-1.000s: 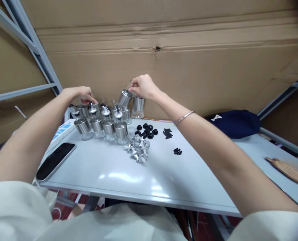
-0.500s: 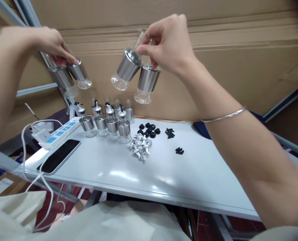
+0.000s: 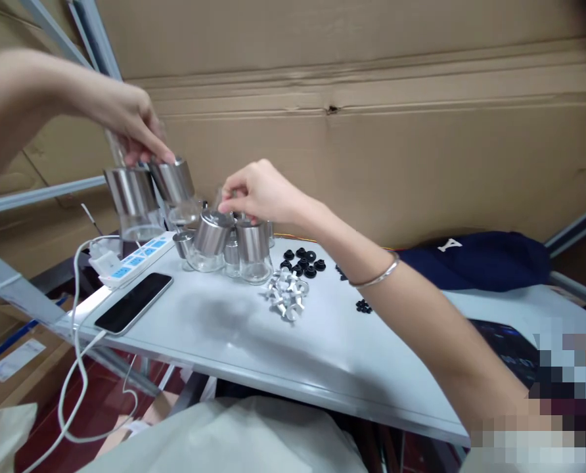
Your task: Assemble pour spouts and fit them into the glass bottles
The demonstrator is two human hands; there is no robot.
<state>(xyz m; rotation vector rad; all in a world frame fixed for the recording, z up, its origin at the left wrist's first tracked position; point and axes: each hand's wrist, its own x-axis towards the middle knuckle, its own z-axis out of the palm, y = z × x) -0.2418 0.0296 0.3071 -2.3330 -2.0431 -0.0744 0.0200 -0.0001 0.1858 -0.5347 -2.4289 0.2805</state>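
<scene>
- The fingers (image 3: 150, 148) of the left hand (image 3: 125, 118) are pinched shut on the tops of 2 steel-sleeved glass bottles (image 3: 148, 194), which hang side by side in the air above the power strip (image 3: 133, 258) at the desk's left end.
- The fingers (image 3: 231, 197) of the right hand (image 3: 263, 194) are closed on the tops of 2 more bottles (image 3: 234, 246); the left one leans, the right one stands nearly upright, and both bases look to be at or just above the desk (image 3: 253, 348), though I cannot tell if they touch it.
- The cardboard wall (image 3: 372, 118) fills the background, and the white desk runs across the middle of the view.
- A dark blue cap (image 3: 475, 259) lies at the far right of the desk; a phone (image 3: 133, 303) lies face up near the left edge, just beside the power strip.
- A few other bottles (image 3: 184, 243) stand behind the right hand's pair.
- Smaller parts sit right of the bottles: a heap of white pieces (image 3: 287, 297), a cluster of black rings (image 3: 303, 259), and a small pile of black bits (image 3: 362, 305).
- Judgement: the step in hand is shifting bottles 2 per hand; the right pair seems close to being set down, which calls for a level lowering clear of the standing bottles.
</scene>
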